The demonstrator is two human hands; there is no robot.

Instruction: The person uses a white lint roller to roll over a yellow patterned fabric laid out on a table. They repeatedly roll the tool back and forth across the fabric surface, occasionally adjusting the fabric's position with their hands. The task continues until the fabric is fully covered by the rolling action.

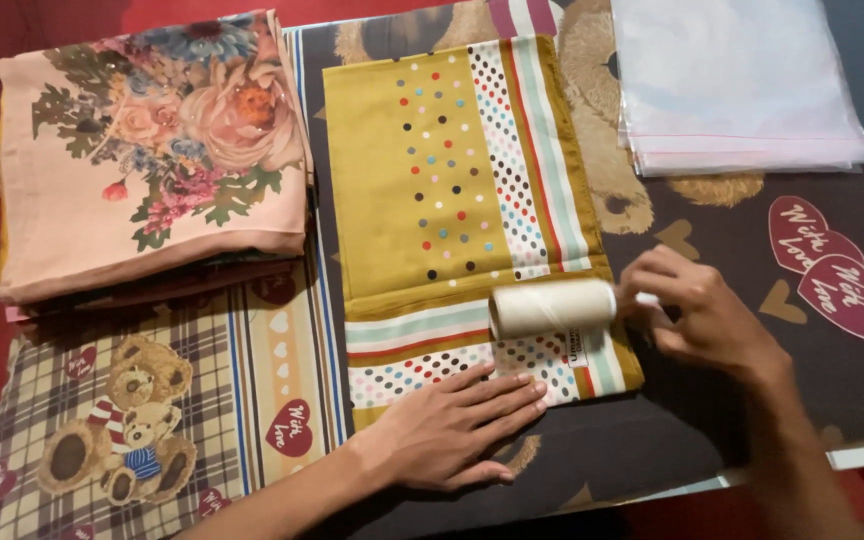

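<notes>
A lint roller is held on a folded mustard scarf.

A floral pink cloth stack (152,150) lies leftmost. The left hand (452,425) is pressed flat and open on the scarf (452,200); the white roller (552,307) is gripped at its handle by the right hand (697,315), with clear bags (732,85) beyond.

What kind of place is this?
Probably a home packing spot for scarves: a folded mustard scarf lies on a teddy-bear blanket, beside a stack of scarves and clear bags.
</notes>
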